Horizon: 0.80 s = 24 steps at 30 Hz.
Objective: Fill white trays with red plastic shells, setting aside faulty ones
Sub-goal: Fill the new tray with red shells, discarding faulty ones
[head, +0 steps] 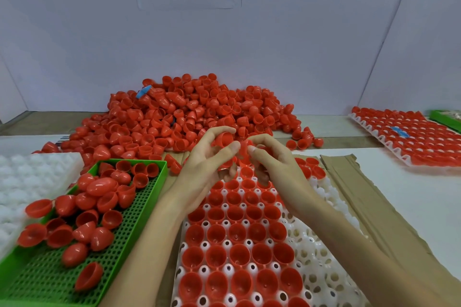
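Observation:
A big heap of red plastic shells (pixel 189 112) lies at the back of the table. In front of me a white tray (pixel 316 252) holds several rows of shells, open side up; its right columns are bare. My left hand (pixel 209 162) grips a red shell (pixel 224 137) between thumb and fingers above the tray's far end. My right hand (pixel 272 159) meets it fingertip to fingertip, its fingers curled round red shells that are mostly hidden.
A green perforated bin (pixel 139 209) at the left holds several loose shells. A stack of white trays (pixel 27 182) lies further left. A filled tray (pixel 409 139) sits at the far right, a green box (pixel 446 118) behind it. Brown cardboard (pixel 374 207) lies under the working tray.

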Tool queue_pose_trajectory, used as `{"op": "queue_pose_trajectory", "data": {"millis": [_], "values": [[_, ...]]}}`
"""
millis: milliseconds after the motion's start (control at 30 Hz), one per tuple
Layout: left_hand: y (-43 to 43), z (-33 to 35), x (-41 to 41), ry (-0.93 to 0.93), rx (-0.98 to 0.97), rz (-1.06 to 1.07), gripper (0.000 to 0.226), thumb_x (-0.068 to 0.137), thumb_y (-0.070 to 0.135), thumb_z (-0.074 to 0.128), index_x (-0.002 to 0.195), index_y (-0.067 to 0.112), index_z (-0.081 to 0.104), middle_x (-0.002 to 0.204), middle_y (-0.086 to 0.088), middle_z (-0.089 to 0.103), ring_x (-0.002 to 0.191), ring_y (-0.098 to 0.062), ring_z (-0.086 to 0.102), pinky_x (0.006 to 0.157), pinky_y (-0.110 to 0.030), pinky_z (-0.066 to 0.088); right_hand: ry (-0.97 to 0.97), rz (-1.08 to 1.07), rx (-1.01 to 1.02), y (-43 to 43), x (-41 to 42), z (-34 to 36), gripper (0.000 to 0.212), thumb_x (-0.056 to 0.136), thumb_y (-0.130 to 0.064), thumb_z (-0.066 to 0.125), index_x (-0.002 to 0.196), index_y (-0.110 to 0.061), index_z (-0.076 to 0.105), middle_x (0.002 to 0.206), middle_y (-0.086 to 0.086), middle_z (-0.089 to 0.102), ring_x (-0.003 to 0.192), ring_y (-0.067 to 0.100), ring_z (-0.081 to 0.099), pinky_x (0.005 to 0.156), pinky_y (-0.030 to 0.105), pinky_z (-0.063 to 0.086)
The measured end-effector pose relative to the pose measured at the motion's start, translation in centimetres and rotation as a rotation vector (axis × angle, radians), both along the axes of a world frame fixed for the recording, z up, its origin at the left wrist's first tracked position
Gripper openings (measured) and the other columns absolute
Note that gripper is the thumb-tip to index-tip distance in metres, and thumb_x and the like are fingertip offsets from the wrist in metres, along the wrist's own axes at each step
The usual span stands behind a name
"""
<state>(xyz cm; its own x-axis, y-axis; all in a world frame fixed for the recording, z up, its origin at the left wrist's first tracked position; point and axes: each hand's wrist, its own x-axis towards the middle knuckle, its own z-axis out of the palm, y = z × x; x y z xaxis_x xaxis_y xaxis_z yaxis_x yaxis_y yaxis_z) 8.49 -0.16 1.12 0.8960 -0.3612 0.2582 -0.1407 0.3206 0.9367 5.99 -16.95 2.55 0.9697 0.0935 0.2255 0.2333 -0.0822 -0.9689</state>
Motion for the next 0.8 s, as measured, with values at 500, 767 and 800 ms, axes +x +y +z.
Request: {"op": "queue_pose_trajectory", "data": {"millis": [500,767,800], "values": [[0.4,0.0,0.0,0.000,-0.002,-0.007,0.032,0.085,0.038,0.074,0.112,0.023,0.067,0.087,-0.001,0.064,0.066,-0.013,0.054,0.064,-0.023,0.050,-0.125,-0.103,-0.323,-1.2,-0.8,1.1,0.031,0.090,-0.033,0.072,0.113,-0.035,0.052,0.102,-0.011,0.066,0.079,0.009,0.071,0.066,0.020,0.053],[0.3,-0.1,-0.1,0.010,0.060,-0.087,0.026,0.089,0.027,0.070,0.111,0.014,0.063,0.072,-0.003,0.049,0.059,-0.010,0.045,0.053,-0.019,0.039,-0.403,-0.227,-0.530,-2.1,-2.4,1.5,0.026,0.082,0.004,0.072,0.078,-0.021,0.066,0.091,-0.014,0.060,0.076,0.010,0.065,0.063,0.014,0.047],[0.3,-0.1,-0.1,0.013,0.064,-0.111,0.027,0.090,0.027,0.072,0.111,0.014,0.063,0.071,-0.002,0.046,0.058,-0.009,0.043,0.052,-0.018,0.039,-0.389,-0.217,-0.539,-2.2,-2.5,1.5,0.026,0.083,0.004,0.072,0.078,-0.021,0.068,0.091,-0.013,0.062,0.075,0.011,0.065,0.063,0.015,0.048]]}}
